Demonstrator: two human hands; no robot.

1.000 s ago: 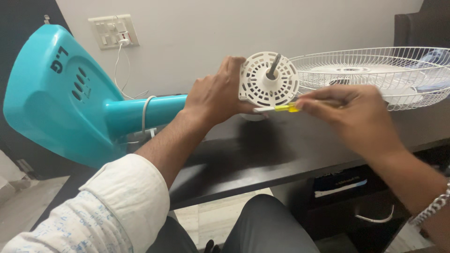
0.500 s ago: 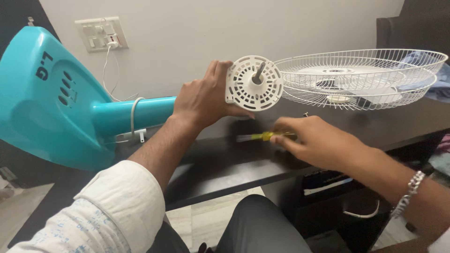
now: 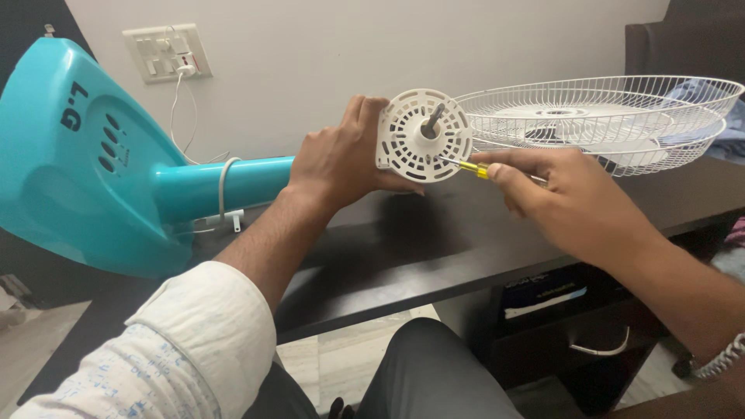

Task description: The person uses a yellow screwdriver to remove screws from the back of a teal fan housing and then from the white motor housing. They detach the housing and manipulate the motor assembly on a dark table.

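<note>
Both hands [image 3: 341,159] [image 3: 559,198] work a screwdriver [image 3: 466,165] at the white motor housing [image 3: 424,136].

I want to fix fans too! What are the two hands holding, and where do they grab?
The left hand grips the white motor housing from behind; the right hand pinches the yellow-handled screwdriver by its handle.

fan base and stem [image 3: 93,167]: i see teal, with dark oval slots
motor housing [image 3: 424,136]: white, pierced with ringed vent slots, grey shaft
screwdriver [image 3: 469,166]: yellow handle, silver shank
fan guards [image 3: 605,116]: white wire mesh
desk [image 3: 403,248]: dark brown, near black
my left sleeve [image 3: 163,357]: white with faint blue print
switch plate [image 3: 167,53]: cream-white
bracelet [image 3: 718,358]: silver
</note>
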